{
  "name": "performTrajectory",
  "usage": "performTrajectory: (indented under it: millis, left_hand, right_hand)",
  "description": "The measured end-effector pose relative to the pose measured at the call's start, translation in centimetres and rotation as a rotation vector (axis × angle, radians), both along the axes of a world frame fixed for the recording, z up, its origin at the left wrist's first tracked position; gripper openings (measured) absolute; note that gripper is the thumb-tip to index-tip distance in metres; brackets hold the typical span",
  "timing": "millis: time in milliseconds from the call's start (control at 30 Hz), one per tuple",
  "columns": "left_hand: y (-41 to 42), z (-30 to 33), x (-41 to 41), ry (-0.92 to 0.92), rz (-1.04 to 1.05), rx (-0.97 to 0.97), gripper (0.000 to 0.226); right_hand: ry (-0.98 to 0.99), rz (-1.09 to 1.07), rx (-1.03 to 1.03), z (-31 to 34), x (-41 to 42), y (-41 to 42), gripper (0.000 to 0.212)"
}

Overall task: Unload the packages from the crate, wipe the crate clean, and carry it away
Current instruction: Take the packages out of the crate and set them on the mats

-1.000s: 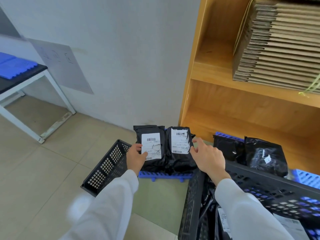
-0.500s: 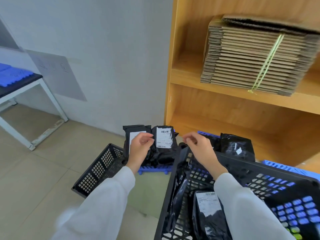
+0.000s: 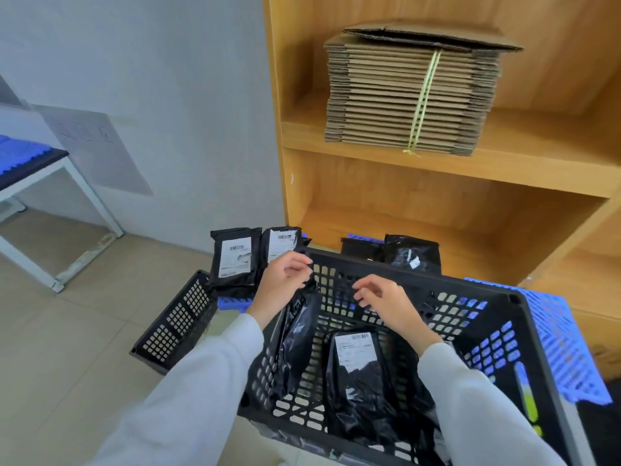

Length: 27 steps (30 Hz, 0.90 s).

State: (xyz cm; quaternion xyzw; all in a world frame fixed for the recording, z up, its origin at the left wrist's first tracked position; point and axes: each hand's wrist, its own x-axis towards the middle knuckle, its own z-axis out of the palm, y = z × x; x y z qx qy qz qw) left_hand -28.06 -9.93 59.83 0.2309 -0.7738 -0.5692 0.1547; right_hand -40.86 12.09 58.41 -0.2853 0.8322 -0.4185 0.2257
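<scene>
Low in the foreground, a black lattice crate [image 3: 470, 317] is seen from above, with two white-sleeved arms reaching over its near rim. Inside it, a black package with a white barcode label [image 3: 356, 371] lies toward the middle, and another black package [image 3: 297, 334] leans against the left wall. The left hand [image 3: 280, 287] is held above the crate's far left corner, its fingers [image 3: 299, 260] loosely curled and gripping nothing. The right hand [image 3: 386, 306] is held over the crate's interior, fingers likewise loosely curled and empty. Beyond the crate, two labelled black packages [image 3: 235, 257] are stood side by side on a blue pallet [image 3: 232, 302], and two more black packages [image 3: 411, 253] are seen further right, at the foot of a wooden shelf unit [image 3: 437, 203]. A second black crate [image 3: 178, 317] sits on the tiled floor at the left. A tied bundle of flat cardboard [image 3: 410, 92] rests on the upper shelf. More blue lattice plastic [image 3: 568, 344] is seen behind the crate's right side. At far left, a white-framed bench [image 3: 67, 183] carries a blue mat.
</scene>
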Motion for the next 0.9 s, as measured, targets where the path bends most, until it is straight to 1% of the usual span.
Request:
performTrajectory:
  millis: [67,133,200,267,400,500,700,833,900]
  left_hand:
    - [1.2,-0.8,0.0,-0.077,-0.022,-0.133,0.013]
    - [2.3,-1.9,-0.1,-0.204,-0.059,-0.332,0.017]
    - [3.5,-3.1,-0.3,-0.338,-0.120,-0.498,0.025]
    - [4.2,-4.1,-0.4,-0.451,-0.147,-0.595,0.036]
    - [5.1,-5.2,-0.6,-0.597,-0.135,-0.713,0.058]
    - [5.0,-5.9,-0.8,-0.671,-0.170,-0.816,0.065]
    - [5.0,-7.7,-1.5,-0.780,-0.210,-0.896,0.052]
    - [5.7,-9.2,-1.3,-0.779,-0.216,-0.952,0.049]
    - [5.6,-9.7,-1.4,-0.774,-0.196,-0.943,0.049]
  right_hand:
    - [-0.034,0.020,0.007,-0.6,0.1,1.5,0.020]
    - [-0.075,0.030,0.010,-1.1,0.6,2.8,0.020]
    - [-0.114,0.030,0.014,-1.6,1.1,4.0,0.020]
    - [-0.159,0.033,0.018,-2.3,1.6,4.6,0.021]
    - [-0.235,0.024,0.032,-3.6,2.1,6.0,0.022]
    - [-0.257,0.013,0.044,-3.9,2.2,6.3,0.022]
    - [-0.284,-0.013,0.090,-5.0,2.0,6.4,0.021]
    - [-0.315,-0.047,0.131,-5.8,2.0,6.4,0.020]
    - [-0.331,-0.055,0.156,-6.3,1.9,6.1,0.019]
